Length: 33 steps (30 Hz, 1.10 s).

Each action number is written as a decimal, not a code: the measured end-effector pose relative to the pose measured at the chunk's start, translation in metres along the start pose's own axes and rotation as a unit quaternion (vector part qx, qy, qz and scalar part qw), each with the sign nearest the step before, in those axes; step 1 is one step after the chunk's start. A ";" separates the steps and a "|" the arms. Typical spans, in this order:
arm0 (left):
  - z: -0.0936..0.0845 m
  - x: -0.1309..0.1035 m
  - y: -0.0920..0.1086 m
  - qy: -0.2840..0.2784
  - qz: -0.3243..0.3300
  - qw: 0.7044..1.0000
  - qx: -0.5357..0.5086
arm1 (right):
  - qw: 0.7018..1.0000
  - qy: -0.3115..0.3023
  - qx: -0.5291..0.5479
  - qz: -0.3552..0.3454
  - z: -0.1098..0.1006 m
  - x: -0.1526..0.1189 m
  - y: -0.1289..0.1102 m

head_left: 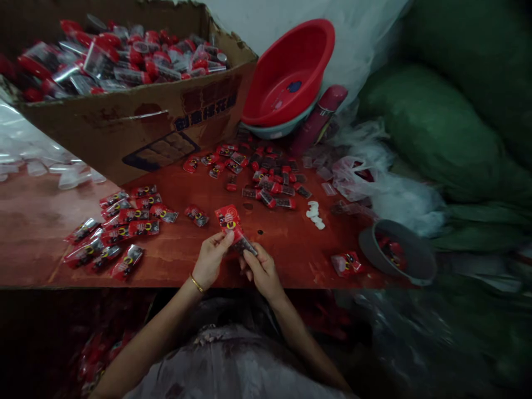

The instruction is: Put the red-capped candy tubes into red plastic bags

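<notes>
With our left hand (210, 259) we pinch the middle of a slim red printed plastic packet (229, 218) with a dark lower part; our right hand (262, 270) pinches its lower end. We hold it over the reddish-brown tabletop (180, 252), near the front edge. Shiny red plastic packets (143, 228) lie grouped to its left; small red-capped clear tubes (285, 203) lie scattered beyond.

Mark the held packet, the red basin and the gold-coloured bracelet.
Held packet (230, 220), head view: on its printed front.
Red basin (297, 65), head view: on its inner wall.
Gold-coloured bracelet (197, 283), head view: on its band.
</notes>
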State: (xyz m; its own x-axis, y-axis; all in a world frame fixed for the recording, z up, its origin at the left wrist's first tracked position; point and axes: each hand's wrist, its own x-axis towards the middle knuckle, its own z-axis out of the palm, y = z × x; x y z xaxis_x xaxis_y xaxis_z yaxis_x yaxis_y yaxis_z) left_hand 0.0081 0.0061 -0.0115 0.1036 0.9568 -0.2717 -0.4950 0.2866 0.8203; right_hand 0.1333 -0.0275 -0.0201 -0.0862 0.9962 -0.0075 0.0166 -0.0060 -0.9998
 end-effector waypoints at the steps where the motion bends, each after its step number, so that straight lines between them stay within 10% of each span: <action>1: 0.001 -0.001 -0.001 0.005 0.004 1.000 0.008 | 1.000 0.010 -0.001 0.002 0.002 -0.001 0.001; 7: 0.010 -0.008 -0.013 0.047 0.023 0.998 0.040 | 0.995 0.083 -0.055 -0.012 0.011 -0.006 0.010; 22: 0.010 -0.007 0.013 -0.099 -0.101 0.984 0.108 | 0.978 -0.027 0.196 0.070 0.017 0.000 0.012; 33: 0.010 -0.011 -0.001 -0.056 -0.034 0.996 0.060 | 0.997 -0.003 0.081 0.006 0.013 0.007 -0.006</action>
State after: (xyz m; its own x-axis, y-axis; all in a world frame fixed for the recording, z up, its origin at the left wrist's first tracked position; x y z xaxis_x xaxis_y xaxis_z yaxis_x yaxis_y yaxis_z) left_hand 0.0160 -0.0045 -0.0038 0.2333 0.9322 -0.2768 -0.3775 0.3492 0.8576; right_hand 0.1198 -0.0218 -0.0140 -0.0922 0.9955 -0.0199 -0.1426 -0.0330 -0.9892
